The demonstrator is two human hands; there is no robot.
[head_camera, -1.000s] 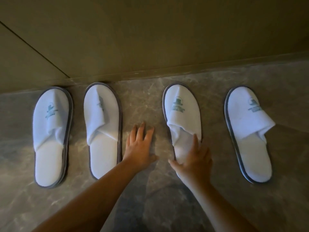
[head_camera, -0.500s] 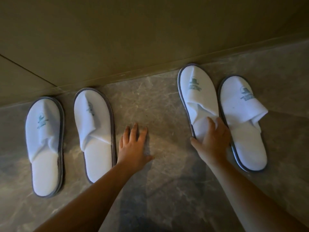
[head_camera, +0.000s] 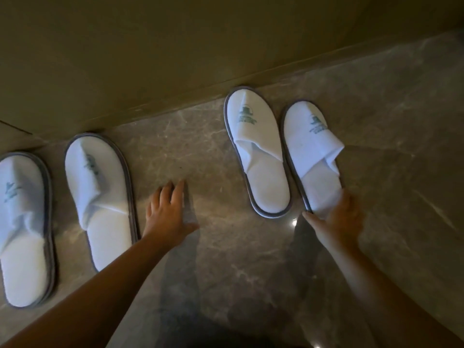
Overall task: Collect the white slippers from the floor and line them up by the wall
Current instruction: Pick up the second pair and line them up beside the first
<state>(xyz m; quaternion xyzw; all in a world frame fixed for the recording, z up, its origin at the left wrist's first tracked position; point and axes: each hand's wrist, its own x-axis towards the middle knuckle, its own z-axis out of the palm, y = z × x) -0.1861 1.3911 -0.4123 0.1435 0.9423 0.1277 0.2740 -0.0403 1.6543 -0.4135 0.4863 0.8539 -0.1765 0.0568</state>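
White slippers with grey edging and a green logo lie toes toward the wall (head_camera: 175, 46). One pair is at the left: the far-left slipper (head_camera: 22, 222) and its neighbour (head_camera: 100, 187). The other pair is at the right, close together: the inner slipper (head_camera: 258, 151) and the rightmost slipper (head_camera: 313, 151). My right hand (head_camera: 339, 219) grips the heel of the rightmost slipper, thumb at its left edge. My left hand (head_camera: 168, 212) rests flat on the floor between the pairs, fingers spread, holding nothing.
The floor (head_camera: 251, 259) is grey-brown polished marble with a wide gap between the two pairs. A low skirting strip (head_camera: 190, 96) runs along the foot of the beige wall.
My right hand slid the inner right slipper over beside the rightmost one, let go of it, and now holds the rightmost slipper's heel. My left hand stayed on the floor.
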